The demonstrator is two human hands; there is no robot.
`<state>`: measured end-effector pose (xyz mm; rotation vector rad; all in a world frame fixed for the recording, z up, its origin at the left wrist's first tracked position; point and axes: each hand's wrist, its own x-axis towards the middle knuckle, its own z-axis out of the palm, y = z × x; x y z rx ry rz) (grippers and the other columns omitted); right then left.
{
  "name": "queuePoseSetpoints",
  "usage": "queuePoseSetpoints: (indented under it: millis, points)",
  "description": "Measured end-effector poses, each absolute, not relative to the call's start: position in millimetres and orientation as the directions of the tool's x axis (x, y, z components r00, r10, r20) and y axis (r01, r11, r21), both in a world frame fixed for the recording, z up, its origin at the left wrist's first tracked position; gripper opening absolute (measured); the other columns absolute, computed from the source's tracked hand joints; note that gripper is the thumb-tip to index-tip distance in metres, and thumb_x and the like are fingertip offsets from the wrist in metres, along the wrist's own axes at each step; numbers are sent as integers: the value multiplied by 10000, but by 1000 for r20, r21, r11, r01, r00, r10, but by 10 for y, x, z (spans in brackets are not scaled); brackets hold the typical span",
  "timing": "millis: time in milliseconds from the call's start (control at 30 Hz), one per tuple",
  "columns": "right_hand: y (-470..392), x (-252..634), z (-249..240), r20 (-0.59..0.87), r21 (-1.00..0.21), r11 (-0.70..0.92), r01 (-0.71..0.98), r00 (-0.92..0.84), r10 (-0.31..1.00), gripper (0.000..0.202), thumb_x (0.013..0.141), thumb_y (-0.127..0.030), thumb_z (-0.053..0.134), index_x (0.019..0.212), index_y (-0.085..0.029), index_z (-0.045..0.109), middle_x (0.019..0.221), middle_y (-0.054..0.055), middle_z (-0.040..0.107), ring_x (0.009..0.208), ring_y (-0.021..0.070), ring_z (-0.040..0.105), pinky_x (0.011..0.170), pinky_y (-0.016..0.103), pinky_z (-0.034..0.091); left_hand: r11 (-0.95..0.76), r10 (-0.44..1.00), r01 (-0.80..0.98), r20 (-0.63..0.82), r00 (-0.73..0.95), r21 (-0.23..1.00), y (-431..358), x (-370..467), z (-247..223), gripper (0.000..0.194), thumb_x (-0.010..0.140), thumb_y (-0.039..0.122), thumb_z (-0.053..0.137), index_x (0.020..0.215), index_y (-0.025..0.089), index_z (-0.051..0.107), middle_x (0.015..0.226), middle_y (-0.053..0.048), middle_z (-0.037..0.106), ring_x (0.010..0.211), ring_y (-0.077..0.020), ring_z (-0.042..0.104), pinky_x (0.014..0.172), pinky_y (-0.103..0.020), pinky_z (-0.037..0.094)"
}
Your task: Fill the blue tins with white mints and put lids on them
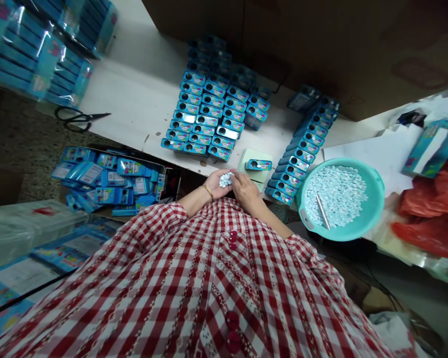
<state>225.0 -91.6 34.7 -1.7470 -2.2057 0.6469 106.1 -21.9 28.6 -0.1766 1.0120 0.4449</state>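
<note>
My left hand (217, 184), palm up and cupped close to my body, holds a small heap of pale blue candies (225, 180). The fingers of my right hand (246, 191) are pinched together at the right edge of that heap; what lies between their tips is hidden. Just beyond my right hand, a small blue tin (259, 164) rests on a pale green flat plate (254, 155), perhaps a scale. More such candies fill part of a turquoise basin (377, 199) on the right, with a metal tube-like tool (323, 211) lying on them.
Rows of blue tins (203, 119) stand on the white table (134, 94), with another row (298, 159) further right. Scissors (80, 119) lie at the left edge. A carton of blue packs (108, 181) sits below left. Red plastic bags (433, 209) are far right.
</note>
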Motion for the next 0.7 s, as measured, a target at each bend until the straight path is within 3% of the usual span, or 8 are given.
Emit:
queuePoseSetpoints:
  millis: [133,267,400,533,700]
  points:
    - [-882,2327,316,-73,-490,162,857,-226,971,300,915,-209,396,1129,-178,604,1053,128,615,972,232,562,802,355,514,896,280,-443,-830,483,44,-235,1078,262,255,865,124,415,859,71,664,656,-80,663,717,-171,663,760,-300,539]
    - [-820,2488,322,53,-584,177,793,-180,982,247,917,-237,419,988,-180,648,962,95,638,905,189,589,807,308,506,901,287,-430,-825,487,60,-195,1145,277,242,859,111,419,783,83,647,613,-70,643,687,-165,657,773,-307,536]
    - [-726,2728,324,132,-644,75,761,14,991,230,914,-248,437,979,-214,655,927,67,650,918,180,594,842,323,489,905,293,-419,-830,474,80,-130,1185,273,235,859,144,426,811,77,646,754,-131,690,802,-209,676,803,-346,529]
    - [-707,3056,261,120,-602,13,798,75,990,245,903,-274,469,1056,-197,644,980,84,650,921,188,592,831,317,476,900,304,-427,-827,473,87,-101,1114,252,237,859,167,435,884,67,648,832,-157,700,891,-236,672,819,-362,524]
    - [-734,3198,118,75,-431,-24,902,62,995,244,897,-290,478,1018,-187,664,917,86,674,872,217,578,823,346,449,884,317,-455,-849,422,104,-96,945,254,237,869,176,424,876,79,640,802,-138,702,828,-218,683,779,-348,536]
